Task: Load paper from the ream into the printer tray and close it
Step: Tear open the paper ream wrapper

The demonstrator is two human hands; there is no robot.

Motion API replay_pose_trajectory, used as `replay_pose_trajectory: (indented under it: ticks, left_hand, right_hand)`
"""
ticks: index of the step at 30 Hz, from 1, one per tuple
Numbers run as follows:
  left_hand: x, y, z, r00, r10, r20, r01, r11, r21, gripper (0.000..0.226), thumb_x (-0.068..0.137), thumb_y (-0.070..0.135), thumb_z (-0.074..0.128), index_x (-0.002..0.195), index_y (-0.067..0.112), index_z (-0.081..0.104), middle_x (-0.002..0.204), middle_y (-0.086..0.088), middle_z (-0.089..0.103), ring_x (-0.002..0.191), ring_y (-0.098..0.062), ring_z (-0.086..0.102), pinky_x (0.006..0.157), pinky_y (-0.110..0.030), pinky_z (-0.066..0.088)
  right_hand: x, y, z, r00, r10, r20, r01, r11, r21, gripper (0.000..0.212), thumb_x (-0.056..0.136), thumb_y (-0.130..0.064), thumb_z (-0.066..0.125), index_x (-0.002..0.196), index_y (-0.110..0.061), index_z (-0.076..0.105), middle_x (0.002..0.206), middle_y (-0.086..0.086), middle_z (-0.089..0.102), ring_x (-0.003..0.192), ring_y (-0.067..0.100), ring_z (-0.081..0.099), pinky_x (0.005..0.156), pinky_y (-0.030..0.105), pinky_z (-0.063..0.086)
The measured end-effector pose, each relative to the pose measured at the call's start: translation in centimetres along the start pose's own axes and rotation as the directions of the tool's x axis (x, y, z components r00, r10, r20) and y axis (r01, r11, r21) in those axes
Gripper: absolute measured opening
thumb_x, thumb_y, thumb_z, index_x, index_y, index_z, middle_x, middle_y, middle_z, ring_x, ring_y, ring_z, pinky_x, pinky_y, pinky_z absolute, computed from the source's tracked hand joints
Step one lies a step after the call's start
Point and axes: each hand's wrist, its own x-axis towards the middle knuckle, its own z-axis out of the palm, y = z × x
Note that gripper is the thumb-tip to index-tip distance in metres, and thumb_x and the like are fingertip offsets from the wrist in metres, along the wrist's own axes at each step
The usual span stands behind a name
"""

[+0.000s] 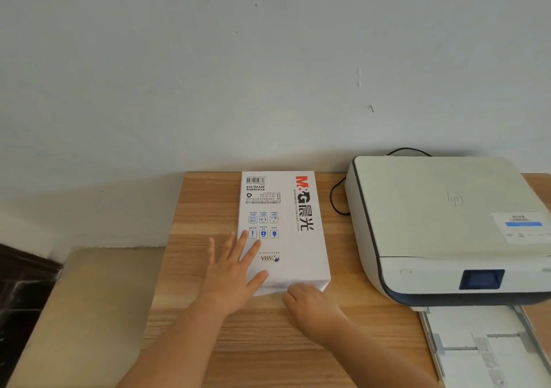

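A wrapped white paper ream [286, 223] with red and black print lies flat on the wooden desk [268, 343], its long side running away from me. My left hand [235, 271] rests flat on the ream's near left corner, fingers spread. My right hand [310, 304] has its fingers curled at the ream's near end flap; whether it grips the wrapper is hidden. To the right stands a white printer [441, 226] with its lid down. Its paper tray [489, 346] is pulled out toward me and looks empty.
A black cable [335, 199] loops between the ream and the printer by the wall. A beige surface [89, 313] adjoins the desk on the left, with a dark object [24, 292] beyond it. The wall stands right behind the desk.
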Motion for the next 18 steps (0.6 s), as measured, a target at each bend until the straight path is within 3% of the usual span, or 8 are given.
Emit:
replay_pose_trajectory:
  ticks: [2, 7, 12, 18]
  left_hand:
    - [-0.1, 0.1, 0.2, 1.0, 0.003, 0.019, -0.003, 1.0, 0.006, 0.08, 0.076, 0.075, -0.01, 0.148, 0.04, -0.01, 0.158, 0.006, -0.02, 0.145, -0.02, -0.021, 0.112, -0.059, -0.017]
    - [-0.3, 0.4, 0.4, 1.0, 0.011, 0.027, -0.012, 1.0, 0.003, 0.081, 0.075, 0.075, -0.011, 0.149, 0.04, -0.009, 0.159, 0.006, -0.02, 0.145, -0.02, -0.022, 0.112, -0.059, -0.018]
    - [-0.1, 0.8, 0.7, 0.999, 0.02, 0.027, -0.02, 1.0, 0.015, 0.076, 0.084, 0.075, 0.004, 0.15, 0.038, -0.007, 0.158, 0.007, -0.022, 0.144, -0.019, -0.023, 0.112, -0.059, -0.017]
    - [0.1, 1.2, 1.4, 0.999, 0.045, 0.022, -0.046, 0.999, 0.025, 0.076, 0.087, 0.073, 0.017, 0.15, 0.037, -0.005, 0.159, 0.004, -0.019, 0.145, -0.021, -0.021, 0.112, -0.06, -0.017]
  right_hand:
    - [-0.8, 0.0, 1.1, 0.999, -0.026, 0.025, 0.026, 0.999, -0.024, 0.026, 0.05, -0.02, 0.081, 0.065, -0.024, 0.059, 0.062, -0.007, 0.057, 0.054, 0.013, 0.055, 0.057, 0.024, 0.053]
    - [-2.0, 0.1, 2.6, 0.997, -0.034, 0.065, 0.036, 0.999, -0.025, 0.034, 0.045, -0.025, 0.082, 0.07, -0.024, 0.059, 0.064, -0.007, 0.055, 0.054, 0.012, 0.052, 0.047, 0.023, 0.045]
    - [-2.9, 0.0, 2.8, 0.997, -0.049, -0.057, 0.048, 0.999, -0.019, 0.026, 0.051, -0.025, 0.079, 0.07, -0.025, 0.061, 0.069, -0.008, 0.061, 0.065, 0.014, 0.06, 0.066, 0.024, 0.054]
    - [-3.5, 1.6, 0.9, 0.95, 0.124, -0.285, -0.087, 0.986, 0.14, 0.012, 0.076, -0.03, 0.06, 0.085, -0.022, 0.058, 0.089, -0.004, 0.06, 0.08, 0.018, 0.059, 0.062, 0.029, 0.052]
